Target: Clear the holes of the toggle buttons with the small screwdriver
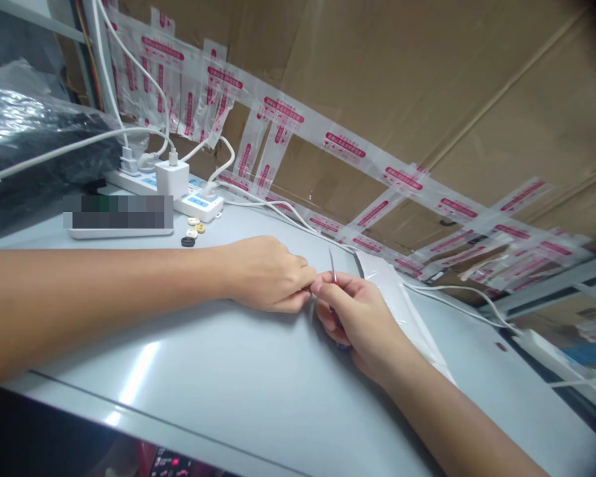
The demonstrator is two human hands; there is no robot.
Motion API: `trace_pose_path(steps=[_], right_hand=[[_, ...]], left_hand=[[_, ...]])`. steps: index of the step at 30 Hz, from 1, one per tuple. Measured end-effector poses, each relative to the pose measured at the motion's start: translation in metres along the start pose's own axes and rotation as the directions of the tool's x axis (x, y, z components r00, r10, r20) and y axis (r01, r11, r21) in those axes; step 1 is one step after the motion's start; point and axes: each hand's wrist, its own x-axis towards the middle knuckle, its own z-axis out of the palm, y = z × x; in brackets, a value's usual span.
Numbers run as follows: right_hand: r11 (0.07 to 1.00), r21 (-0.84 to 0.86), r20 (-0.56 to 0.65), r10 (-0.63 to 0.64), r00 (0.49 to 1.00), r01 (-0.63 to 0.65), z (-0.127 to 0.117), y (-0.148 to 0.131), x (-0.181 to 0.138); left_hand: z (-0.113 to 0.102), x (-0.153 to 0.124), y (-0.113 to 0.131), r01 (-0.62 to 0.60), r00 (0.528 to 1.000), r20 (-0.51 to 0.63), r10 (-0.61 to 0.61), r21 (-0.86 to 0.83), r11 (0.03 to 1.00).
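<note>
My left hand (265, 273) reaches in from the left, low over the grey table (189, 371). Its fingers are curled closed and their tips meet those of my right hand; whatever they pinch is hidden. My right hand (355, 311) is closed around a slim pointed metal tool (332, 262), its thin tip sticking up above the fingers. Bits of red and dark blue on its handle show between and below the fingers; most of the handle is covered. Several small round button-like pieces (192, 233), white, yellowish and black, lie beyond my left wrist.
A white power strip (198, 207) with a charger (173, 177) and cables stands behind. At left are a blurred-out white-edged object (122, 232) and plastic-wrapped dark bundles (40, 146). A white packet (402, 311) lies beside my right hand. Taped cardboard (377, 79) forms the back wall.
</note>
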Motion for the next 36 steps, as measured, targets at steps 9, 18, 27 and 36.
trace_pose_path(steps=[9,18,27,36], right_hand=[[0.999,-0.019,-0.006,-0.029,1.0,0.029,-0.0003,0.0018,0.001],[0.999,-0.036,-0.012,-0.02,1.0,0.019,0.0011,0.0005,0.0001],[1.0,-0.01,0.003,-0.004,1.0,0.004,0.0006,0.0032,0.0027],[0.999,-0.031,-0.098,-0.032,0.995,0.029,-0.0053,-0.0002,0.0051]], left_hand=[[0.0007,0.0019,0.0049,0.029,0.999,0.037,-0.03,0.028,0.999],[-0.0016,0.0023,0.0053,0.035,0.999,0.015,-0.035,-0.002,0.999],[0.0006,0.0029,0.0046,0.048,0.999,0.004,-0.048,-0.029,0.998],[-0.0052,0.0006,0.0027,0.073,0.996,0.05,-0.071,-0.042,0.996]])
